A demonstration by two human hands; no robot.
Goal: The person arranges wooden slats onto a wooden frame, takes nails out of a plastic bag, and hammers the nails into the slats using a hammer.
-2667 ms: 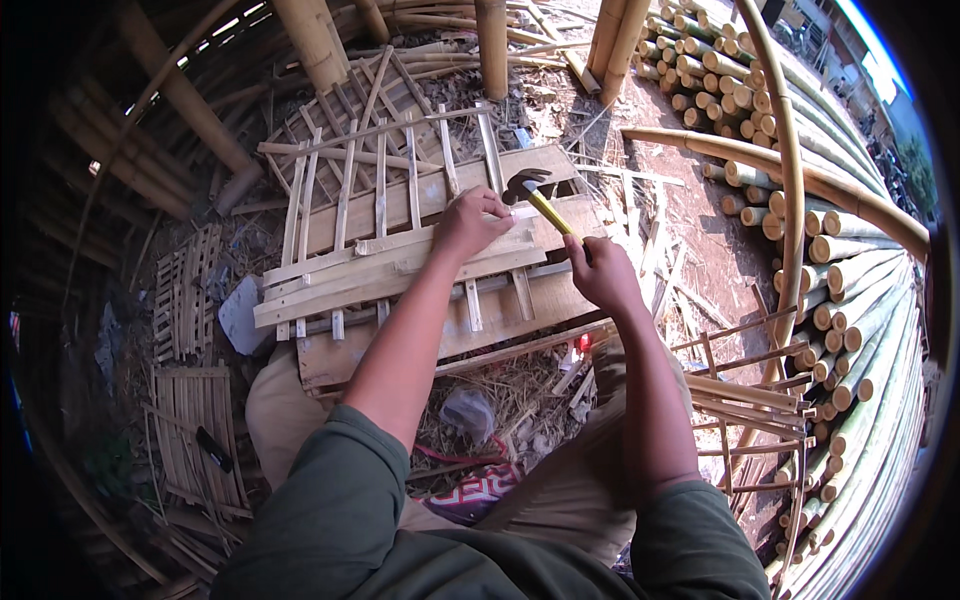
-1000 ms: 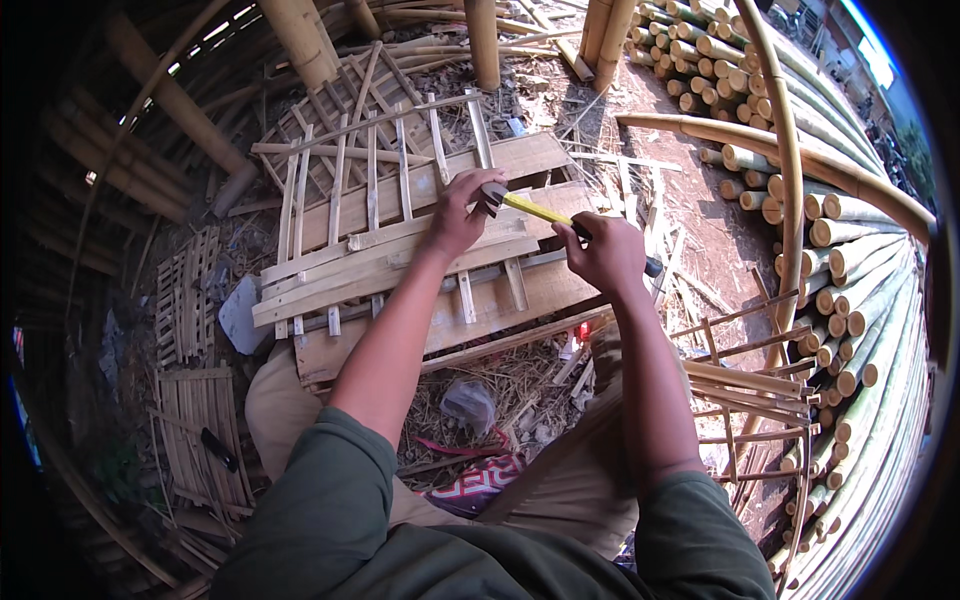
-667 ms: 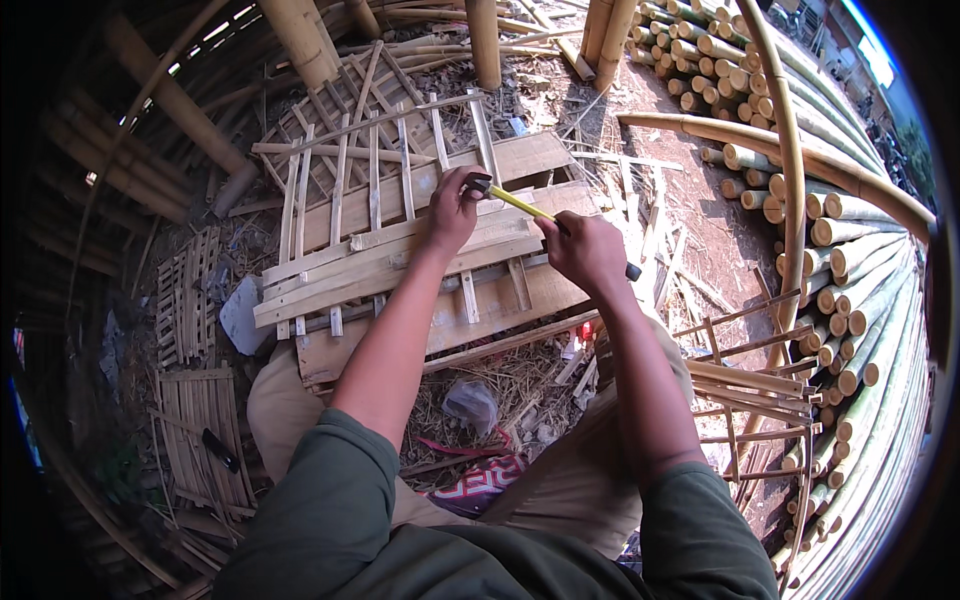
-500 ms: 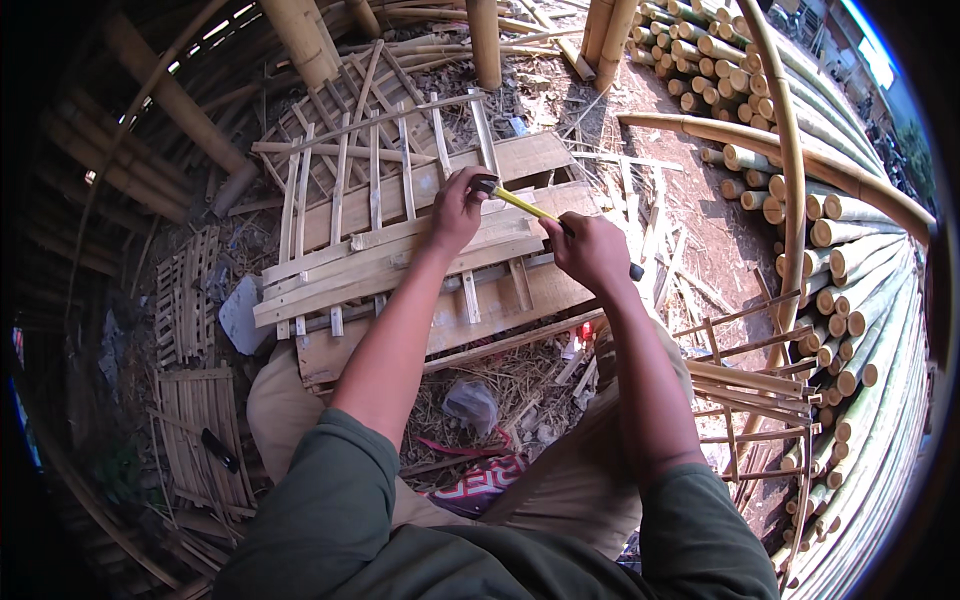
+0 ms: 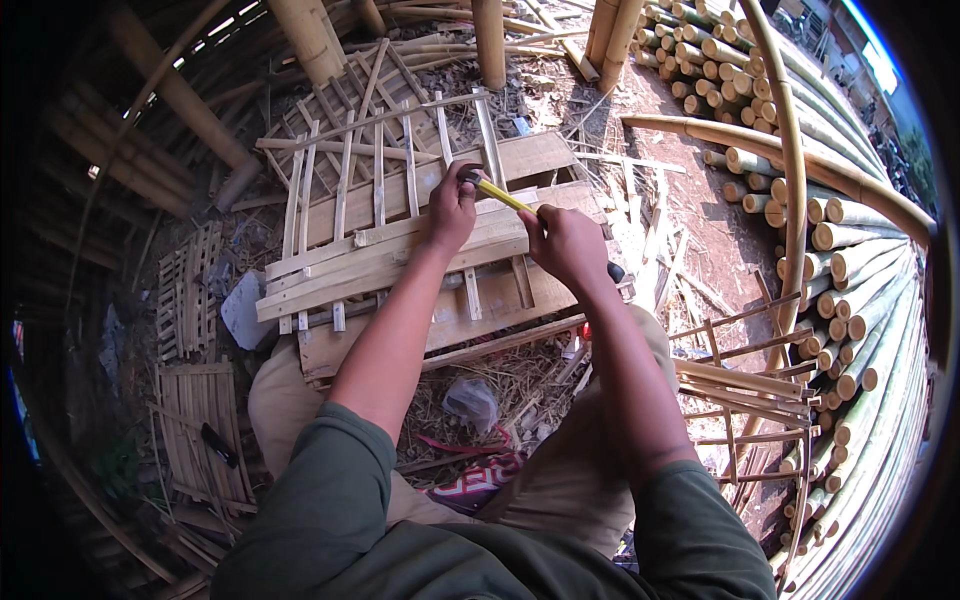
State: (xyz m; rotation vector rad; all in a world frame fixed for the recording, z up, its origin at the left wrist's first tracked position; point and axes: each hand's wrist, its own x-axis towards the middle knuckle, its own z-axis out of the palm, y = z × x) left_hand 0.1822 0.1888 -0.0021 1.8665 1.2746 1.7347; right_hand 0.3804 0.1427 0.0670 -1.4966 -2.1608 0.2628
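A hammer with a yellow shaft and dark ends lies slantwise between my hands, above the slatted wood. My left hand is closed around its dark head end, which the fingers partly cover. Farther down the handle, my right hand grips it, and the dark butt sticks out past the palm. Below the hands, pale wooden strips lie lengthwise across thinner crosswise slats. These rest on broad wooden planks in front of my knees.
Cut bamboo poles are stacked on the right, with a curved bamboo pole before them. Small slatted frames lie at the left. A clear plastic bag sits among shavings between my legs. Bamboo posts stand at the back.
Both hands and the hammer have shifted a little to the left, the right hand more than the left. The hammer's shaft now slopes more steeply. The wooden strips lie as before.
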